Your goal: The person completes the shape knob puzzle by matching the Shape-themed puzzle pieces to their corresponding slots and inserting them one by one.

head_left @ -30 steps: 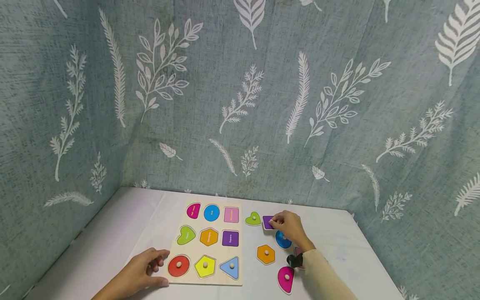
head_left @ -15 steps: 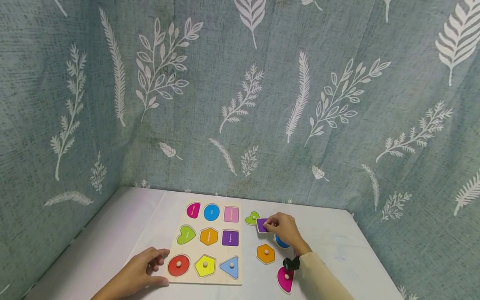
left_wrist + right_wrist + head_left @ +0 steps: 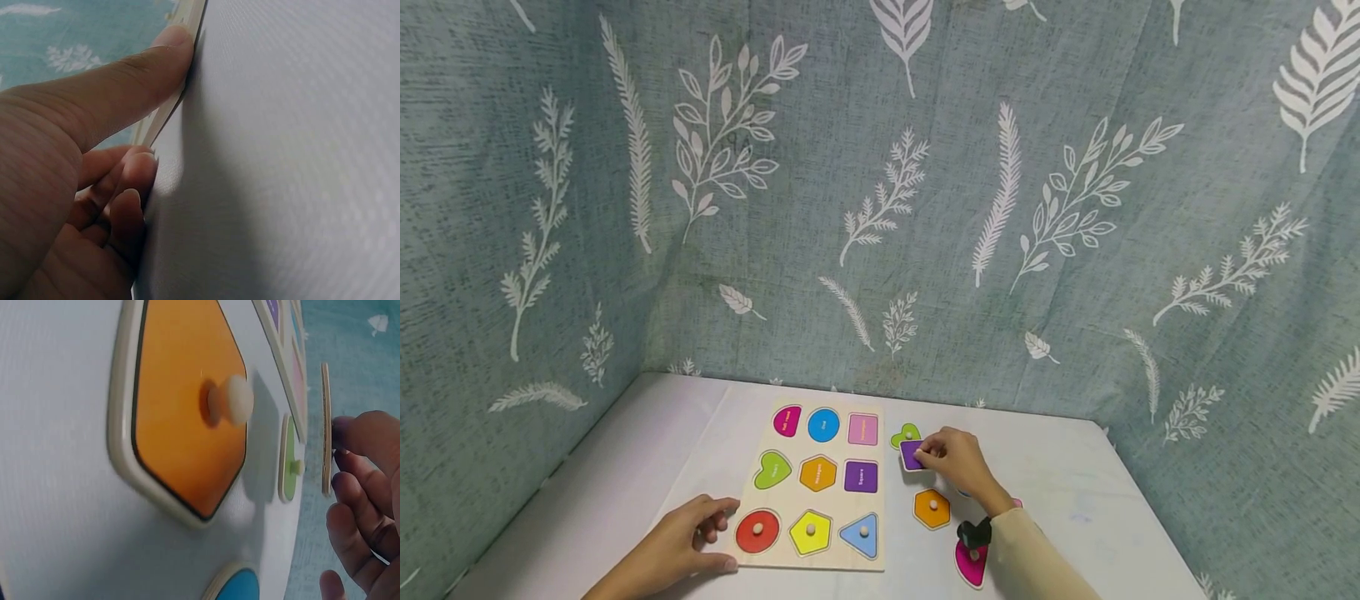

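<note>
My right hand (image 3: 958, 460) pinches the knob of a purple square puzzle piece (image 3: 911, 456). The piece hangs above the table between the green heart piece (image 3: 908, 432) and the orange hexagon piece (image 3: 932, 508). In the right wrist view that square piece (image 3: 326, 428) shows edge-on, raised off the cloth. On the wooden puzzle board (image 3: 790, 500), a red circle (image 3: 757, 531), a yellow pentagon (image 3: 810, 532) and a blue triangle (image 3: 861, 535) sit with knobs. My left hand (image 3: 685, 540) rests at the board's near left corner, its thumb (image 3: 172, 50) touching the edge and its other fingers loosely bent.
A magenta half-round piece (image 3: 972, 568) lies near the right wrist, partly covered by a black wrist camera (image 3: 974, 533). A blue piece (image 3: 240, 586) and a pink one (image 3: 1017, 503) are mostly hidden by the right arm. Leaf-patterned cloth (image 3: 880, 208) hangs behind the white table.
My right hand has carried the purple square left, towards the board, and slightly nearer to me. It now partly covers the green heart. My left hand and the board have stayed still.
</note>
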Demonstrator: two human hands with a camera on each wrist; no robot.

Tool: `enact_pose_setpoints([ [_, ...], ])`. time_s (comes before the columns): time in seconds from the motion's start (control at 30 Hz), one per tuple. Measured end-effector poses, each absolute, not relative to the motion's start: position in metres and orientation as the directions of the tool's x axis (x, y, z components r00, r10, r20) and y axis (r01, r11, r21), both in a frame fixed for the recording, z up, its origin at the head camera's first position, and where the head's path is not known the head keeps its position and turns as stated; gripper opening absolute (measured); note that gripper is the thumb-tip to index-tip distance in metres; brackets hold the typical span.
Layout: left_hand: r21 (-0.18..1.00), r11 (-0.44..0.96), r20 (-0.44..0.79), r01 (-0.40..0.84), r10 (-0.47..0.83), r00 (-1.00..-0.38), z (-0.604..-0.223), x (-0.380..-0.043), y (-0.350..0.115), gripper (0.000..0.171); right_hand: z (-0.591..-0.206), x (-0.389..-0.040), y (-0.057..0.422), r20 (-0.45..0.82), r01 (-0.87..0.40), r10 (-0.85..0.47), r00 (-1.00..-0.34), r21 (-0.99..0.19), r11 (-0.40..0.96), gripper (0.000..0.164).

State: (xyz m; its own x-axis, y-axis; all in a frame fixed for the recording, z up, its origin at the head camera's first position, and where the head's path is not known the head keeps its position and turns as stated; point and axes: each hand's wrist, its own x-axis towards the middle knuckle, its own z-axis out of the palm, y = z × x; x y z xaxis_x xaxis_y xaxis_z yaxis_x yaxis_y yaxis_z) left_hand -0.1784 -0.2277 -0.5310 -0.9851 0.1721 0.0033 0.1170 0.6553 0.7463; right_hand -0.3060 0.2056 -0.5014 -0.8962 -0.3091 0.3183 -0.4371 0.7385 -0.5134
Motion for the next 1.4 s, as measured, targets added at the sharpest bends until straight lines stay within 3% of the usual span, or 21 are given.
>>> enact_pose_setpoints([
  [0.43,0.756,0.623,0.054,0.200,0.244,-0.968,-0.532,-0.178,-0.234,0.083,-0.501,-0.301,0.191,0.343,-0.494,-0.363,-0.866,-0.485,0.721,0.012],
  [1.4,0.748,0.646,0.023,0.155,0.208,-0.978,-0.531,-0.178,-0.231,0.082,-0.505,-0.292,0.153,0.289,-0.518,-0.433,-0.854,-0.554,0.651,0.009],
])
